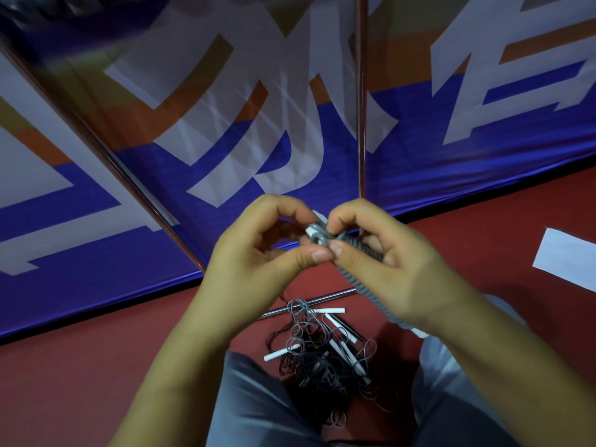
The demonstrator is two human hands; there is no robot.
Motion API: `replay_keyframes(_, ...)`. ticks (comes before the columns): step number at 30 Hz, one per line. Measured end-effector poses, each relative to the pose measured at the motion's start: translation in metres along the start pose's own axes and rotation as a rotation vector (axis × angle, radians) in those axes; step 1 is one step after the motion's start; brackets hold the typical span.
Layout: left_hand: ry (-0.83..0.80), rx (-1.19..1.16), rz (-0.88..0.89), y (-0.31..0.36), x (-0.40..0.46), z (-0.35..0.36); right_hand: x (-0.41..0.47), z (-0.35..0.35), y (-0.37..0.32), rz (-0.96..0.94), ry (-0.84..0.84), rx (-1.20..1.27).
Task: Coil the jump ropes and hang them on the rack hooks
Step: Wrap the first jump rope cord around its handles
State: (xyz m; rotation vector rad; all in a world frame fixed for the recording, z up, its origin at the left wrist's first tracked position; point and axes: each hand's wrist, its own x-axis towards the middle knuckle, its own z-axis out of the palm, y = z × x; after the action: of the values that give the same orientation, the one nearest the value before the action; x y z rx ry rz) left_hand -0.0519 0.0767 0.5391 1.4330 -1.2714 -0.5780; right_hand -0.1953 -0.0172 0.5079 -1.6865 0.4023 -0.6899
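Observation:
My right hand [380, 259] grips a coiled jump rope bundle [361, 272], grey cord wound tightly round its handles, held at chest height. At the bundle's top end [317, 235], the fingertips of my left hand [258, 250] pinch the grey and white tip, thumb against thumb. Below, between my knees, a tangled pile of dark jump ropes [319, 359] with white handles lies on the red floor. No hooks show clearly in view.
A blue, orange and white banner [193, 140] hangs right in front. Two thin metal rack poles [362, 124] rise before it, and a metal bar [309, 303] lies low on the floor. A white sheet [567, 253] lies on the floor at right.

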Motion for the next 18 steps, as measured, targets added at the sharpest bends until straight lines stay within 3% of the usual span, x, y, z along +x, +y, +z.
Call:
replay_keyframes(9, -0.155, -0.024, -0.097, 0.016, 0.010, -0.010, -0.005, -0.005, -0.007, 0.031, -0.144, 0.062)
replay_keyframes(18, -0.047, -0.028, -0.068, 0.002, 0.005, -0.004, -0.008, -0.008, -0.004, -0.020, -0.150, -0.093)
